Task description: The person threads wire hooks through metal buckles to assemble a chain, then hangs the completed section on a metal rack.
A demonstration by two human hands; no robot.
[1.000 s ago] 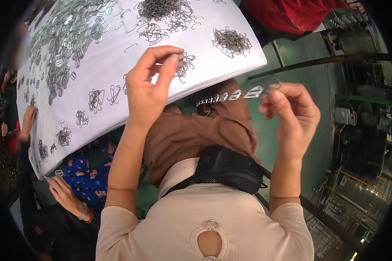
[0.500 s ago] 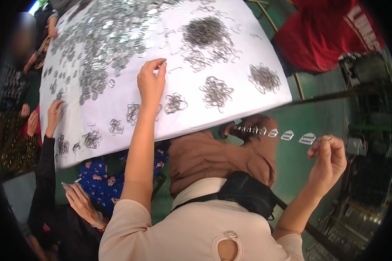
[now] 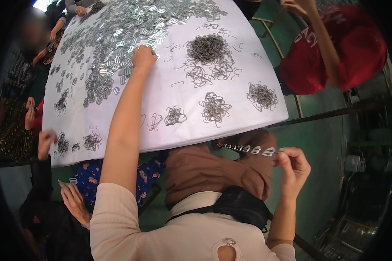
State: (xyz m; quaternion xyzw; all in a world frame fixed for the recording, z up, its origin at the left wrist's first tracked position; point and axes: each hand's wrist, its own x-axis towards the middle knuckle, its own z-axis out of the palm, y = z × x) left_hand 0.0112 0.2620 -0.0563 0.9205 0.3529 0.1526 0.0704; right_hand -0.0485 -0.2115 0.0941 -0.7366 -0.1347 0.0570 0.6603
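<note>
My left hand (image 3: pixel 143 57) reaches over the white-covered table (image 3: pixel 178 132), fingers bent down at the right edge of a wide heap of flat silvery slide buckles (image 3: pixel 122 48). Whatever its fingertips pinch is hidden under them. Out past the table's near edge, my right hand (image 3: pixel 294 167) pinches the end of a chain of slide buckles (image 3: pixel 255 150), which stretches left above my brown-trousered knee. Right of the left hand lies a large dark pile of bent wire hooks (image 3: pixel 208 48), with loose hooks around it.
Smaller hook piles (image 3: pixel 215 108) line the near side, another pile (image 3: pixel 262 96) at the right corner. A person in a red shirt (image 3: pixel 335 48) is at the right. At left, a person in dark sleeves holds a buckle in one hand (image 3: pixel 74 200). More people work along the far left.
My left hand has moved forward and slightly left, from above the bare cloth to the buckle heap. My right hand has moved left and nearer, bringing the chain along.
</note>
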